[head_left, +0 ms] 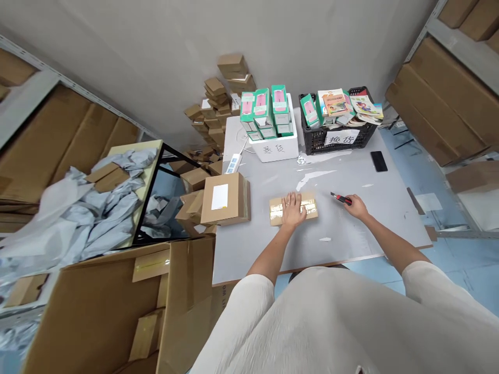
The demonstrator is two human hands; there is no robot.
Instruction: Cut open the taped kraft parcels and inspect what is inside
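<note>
A small cardboard box with shiny tape along its top lies flat on the grey table. My left hand rests on top of this box, fingers apart and pointing away from me. To the right of the box, my right hand is closed round a red and black box cutter. Its blade points left, toward the box, without touching it. A larger cardboard box with a white label stands at the table's left edge.
Along the back stand a white bin of green-and-pink boxes and a black crate of booklets. A phone lies at right, a power strip at left. A big open carton stands left of the table.
</note>
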